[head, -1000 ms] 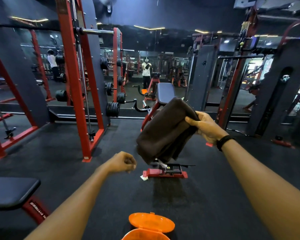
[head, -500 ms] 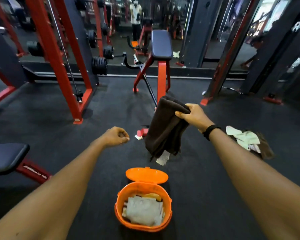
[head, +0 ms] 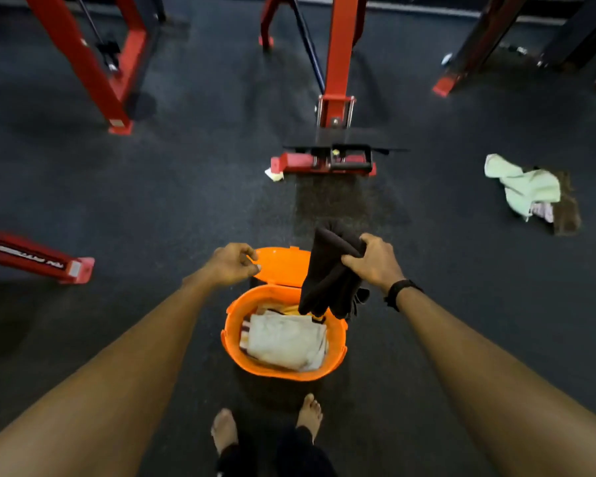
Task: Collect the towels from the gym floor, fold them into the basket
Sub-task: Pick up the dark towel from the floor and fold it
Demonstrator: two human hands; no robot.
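Dark brown towel (head: 327, 270), folded, gripped at its top by the right hand (head: 372, 261); its lower end now hangs over the rim of the orange basket (head: 283, 371) — earlier it was held higher, ahead of the basket. Left hand (head: 233, 265) loosely curled, holding nothing, beside the basket's lid (head: 279, 266). Folded pale towels (head: 284, 340) lie below both hands; loose towels (head: 527, 191) remain on the floor, well right of the right hand.
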